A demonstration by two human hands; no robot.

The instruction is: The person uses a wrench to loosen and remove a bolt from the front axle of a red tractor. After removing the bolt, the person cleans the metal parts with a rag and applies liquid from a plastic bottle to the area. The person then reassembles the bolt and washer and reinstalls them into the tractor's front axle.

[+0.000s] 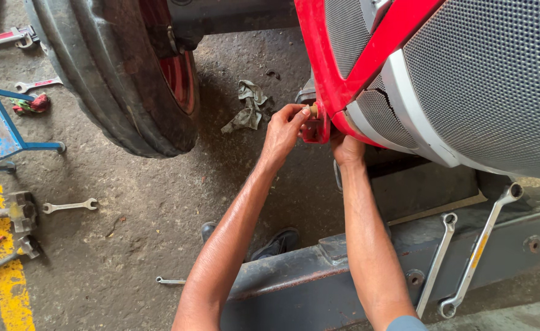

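Observation:
My left hand (284, 129) pinches a small brass-coloured bolt (313, 110) at the lower corner of a red tractor grille frame (326, 73). My right hand (346, 149) reaches under the same red corner bracket (314, 130), its fingers hidden behind the frame. Both forearms stretch forward over a dark steel beam (319, 276). The grille's perforated grey mesh (490, 79) fills the upper right.
A large tractor tyre (107, 79) stands at the upper left. Two long ring spanners (478, 251) lie on the steel beam. A grey rag (248, 107), open spanners (69, 206), hammers (12, 211) and a blue stand (0, 132) sit on the concrete floor.

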